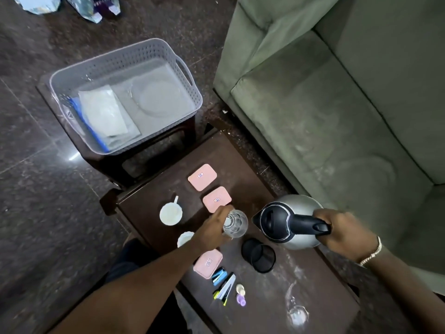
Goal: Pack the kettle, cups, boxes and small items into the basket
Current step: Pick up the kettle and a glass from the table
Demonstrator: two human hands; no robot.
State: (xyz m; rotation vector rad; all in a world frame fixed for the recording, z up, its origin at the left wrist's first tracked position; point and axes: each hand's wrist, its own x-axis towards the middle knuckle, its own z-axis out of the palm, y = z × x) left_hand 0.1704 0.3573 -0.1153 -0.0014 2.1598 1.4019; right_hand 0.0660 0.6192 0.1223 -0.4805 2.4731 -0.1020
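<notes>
My right hand (342, 231) grips the black handle of the steel kettle (289, 220), held just above the dark table (277, 297). My left hand (213, 229) holds a clear glass cup (237, 224) beside the kettle's spout. The grey perforated basket (183, 75) stands on a stool at the far left, with a clear plate and flat packets inside. Three pink boxes (202, 177) (216, 200) (208, 262) lie on the table. Two white cups (170, 214) (185, 238) stand left of my arm. The black kettle base (258, 257), pens (225, 289) and small round items (240, 296) lie near the front.
A green sofa (337, 104) runs along the table's right side. Another clear glass (297, 312) lies on the table's near right corner. Crumpled bags (89, 7) sit on the dark stone floor at the top left.
</notes>
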